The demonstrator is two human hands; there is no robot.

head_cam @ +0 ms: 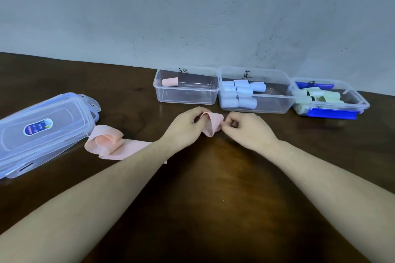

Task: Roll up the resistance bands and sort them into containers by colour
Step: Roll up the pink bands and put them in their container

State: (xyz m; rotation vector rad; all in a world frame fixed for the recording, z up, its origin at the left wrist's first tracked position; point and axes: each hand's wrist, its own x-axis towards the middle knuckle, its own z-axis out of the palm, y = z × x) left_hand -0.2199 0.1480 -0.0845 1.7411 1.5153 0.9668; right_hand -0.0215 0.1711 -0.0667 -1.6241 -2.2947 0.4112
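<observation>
- Left hand (186, 126): I log it at the middle of the dark brown wooden table (213, 198), fingers curled round the left end of a soft pink resistance band (210, 124) that is partly rolled.
- Right hand (245, 127): just right of the left hand, thumb and fingers pinching the right edge of the same pink roll (fingertips tucked under, so I cannot tell exactly how they meet).
- Pink resistance band: held between both hands just above the table, near the row of tubs; its loose tail runs left under the left forearm and ends in a slack, folded loop (106, 142) lying on the table.
- Far left clear plastic rectangular tub (186, 97): holds one rolled pink band (170, 81) at its far left corner; handwritten mark on the far wall.
- Middle clear plastic rectangular tub (267, 104): touching the first tub on its right, with several rolled pale blue bands (239, 94) piled at its left side; also marked by hand.
- Right clear plastic tub with blue clip latches (333, 113): just beside the middle tub, holding rolled pale green bands (316, 96).
- Stack of translucent plastic lids with an oval blue sticker (42, 130): left side of the table, beside the loose pink loop.
- Grey, speckled wall (192, 17): behind the table's far edge.
</observation>
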